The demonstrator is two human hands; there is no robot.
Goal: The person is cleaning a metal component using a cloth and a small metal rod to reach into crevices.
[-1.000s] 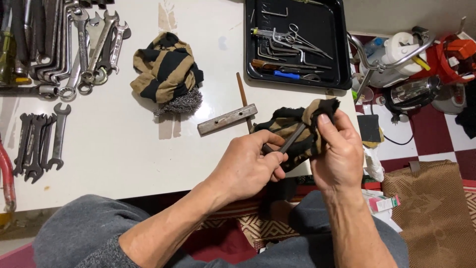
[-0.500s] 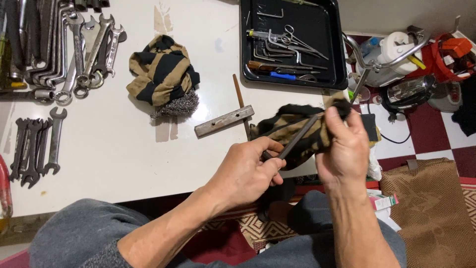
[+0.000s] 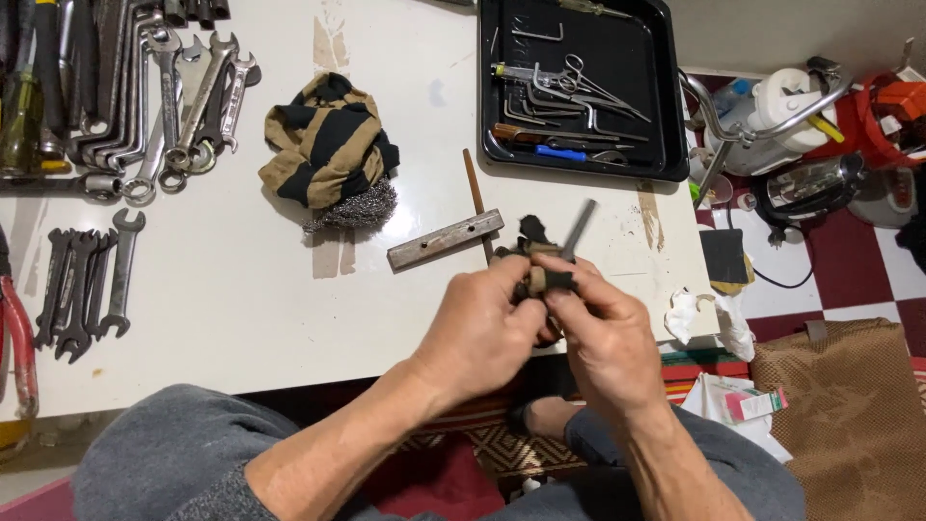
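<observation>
My left hand (image 3: 482,333) and my right hand (image 3: 603,338) are pressed together above the table's near edge. Both clutch a bunched striped tan-and-black rag (image 3: 536,273). A thin grey metal rod (image 3: 579,228) pokes up out of the rag between the fingers. Which hand holds the rod itself is hidden by the cloth. Just beyond the hands a flat metal bar with holes (image 3: 446,238) lies on the white table (image 3: 241,289), crossed by a thin brown stick (image 3: 474,191).
A second striped rag on steel wool (image 3: 333,154) sits mid-table. Wrenches (image 3: 174,96) lie at the top left, smaller spanners (image 3: 87,285) at the left, red-handled pliers (image 3: 17,338) at the left edge. A black tray (image 3: 579,87) holds small tools. Containers and clutter crowd the floor at right.
The rag, spread wider between my hands before, is now bunched tight around the rod. Both hands have closed together and shifted left, toward the middle of the table's edge.
</observation>
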